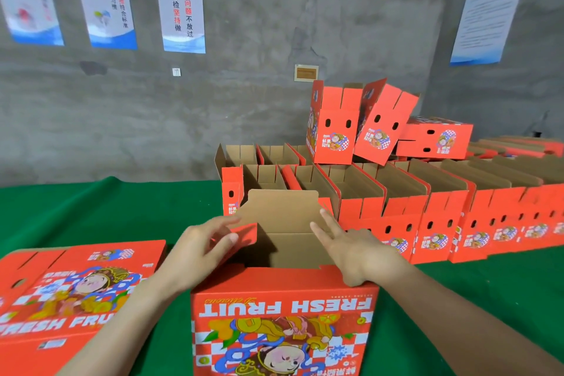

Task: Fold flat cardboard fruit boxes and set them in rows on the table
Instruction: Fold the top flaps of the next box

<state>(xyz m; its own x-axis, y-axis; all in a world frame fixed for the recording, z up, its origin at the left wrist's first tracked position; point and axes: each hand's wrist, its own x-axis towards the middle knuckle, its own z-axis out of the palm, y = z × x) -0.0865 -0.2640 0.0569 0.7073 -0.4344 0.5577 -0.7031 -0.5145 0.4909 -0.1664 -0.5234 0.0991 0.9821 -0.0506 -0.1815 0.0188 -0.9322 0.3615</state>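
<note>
A: Main entry?

B: One box [283,314], rectangular, in red printed corrugated cardboard. Stands mouth-up on the green, felt-like bench [91,210] at the near edge, right in front of the wearer. Runs its long axis left to right. Shows "FRESH FRUIT" and a cartoon figure upside down on the near face.

A: Inside?

B: Plain brown and matte. Far flap [280,207] upright, brown side showing, upper corners notched.

A: Hands?

B: Left hand [198,250]: pinches the red side flap [244,235] between thumb and fingers [227,220], with the flap tilted in over the mouth. Right hand [357,256]: index and middle fingers straight and slightly parted, laid along the right edge of the mouth and pointing away from the wearer. Heel of that hand at the near right corner of the rim. Holds nothing.

A: Other stock?

B: One flat box [70,293], same print, lying face up just left of the main entry. Cannot tell whether more lie beneath. Folded boxes [436,223] in rows to the right and behind, tops open, brown inside, oval holes in the red end faces. Three more on top of the rows: an upright box [335,128], a tilted box [384,125] leaning beside it, and a box on its side [436,137].

A: Backdrop?

B: Rough grey concrete wall [244,101] with glossy blue-and-white posters [180,3].
</note>
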